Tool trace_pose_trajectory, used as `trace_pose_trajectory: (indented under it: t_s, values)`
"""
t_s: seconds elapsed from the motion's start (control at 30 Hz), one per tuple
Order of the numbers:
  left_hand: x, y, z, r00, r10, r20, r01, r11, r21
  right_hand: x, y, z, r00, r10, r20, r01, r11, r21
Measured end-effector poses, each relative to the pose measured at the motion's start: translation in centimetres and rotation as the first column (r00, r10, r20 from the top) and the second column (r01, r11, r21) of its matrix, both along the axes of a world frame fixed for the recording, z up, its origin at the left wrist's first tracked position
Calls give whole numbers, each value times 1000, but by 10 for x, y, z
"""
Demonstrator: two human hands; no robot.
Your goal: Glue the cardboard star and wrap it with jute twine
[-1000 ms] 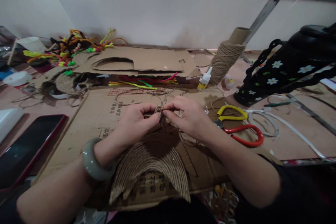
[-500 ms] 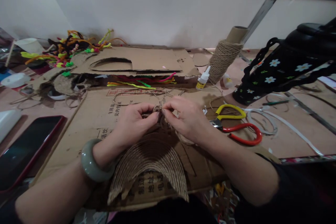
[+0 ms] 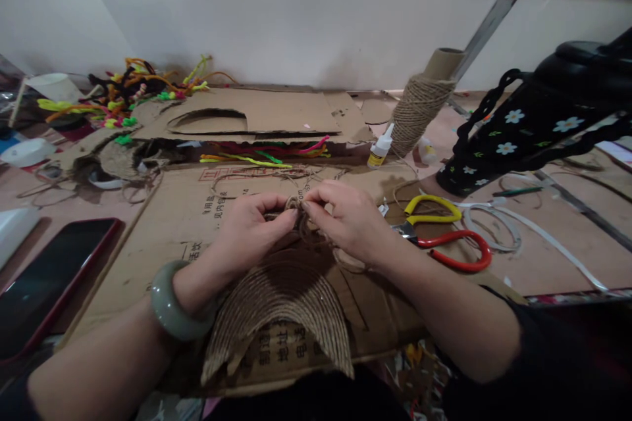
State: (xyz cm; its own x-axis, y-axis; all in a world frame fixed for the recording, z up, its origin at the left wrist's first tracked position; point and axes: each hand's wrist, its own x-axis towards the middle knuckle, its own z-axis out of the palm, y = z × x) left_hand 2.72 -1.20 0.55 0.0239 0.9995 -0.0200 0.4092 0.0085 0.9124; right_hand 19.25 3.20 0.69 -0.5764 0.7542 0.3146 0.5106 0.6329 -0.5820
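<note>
Both my left hand (image 3: 259,227) and my right hand (image 3: 348,220) are closed in a pinch on a small looped bunch of jute twine (image 3: 299,210), fingertips nearly meeting. Part of the bunch is hidden behind the fingers. Just below the hands, an arch of twine rows (image 3: 284,289) lies on a flattened cardboard sheet (image 3: 148,243) printed with dark characters. Loose twine strands trail across the sheet beyond my hands. Beside my right forearm lie scissors (image 3: 434,230) with one yellow and one red handle.
A twine spool (image 3: 422,108) and a small glue bottle (image 3: 380,147) stand behind my right hand. A black flowered water bottle (image 3: 523,125) is at the right. On the left lie a phone (image 3: 64,276) and colourful pipe cleaners (image 3: 123,92). Cut cardboard (image 3: 291,108) sits at the back.
Hardly anything differs. Both hands keep their pinch on the twine, with only slight finger movement; the whole view has shifted a little.
</note>
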Motion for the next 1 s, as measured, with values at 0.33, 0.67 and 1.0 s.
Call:
trace_pose_trajectory:
  t_s: [0.33,0.67,1.0]
  values:
    - [-1,-2,-2,998,-22,64,23,1000,-17,1,1,1,999,32,-25,-32,999,-14]
    - [4,-5,3,1000,26,-2,-26,997,67,-1,-4,3,998,-24,-56,25,1000,8]
    - [2,-4,-1,991,73,109,-76,997,23,2,1,2,991,57,-120,-55,998,27]
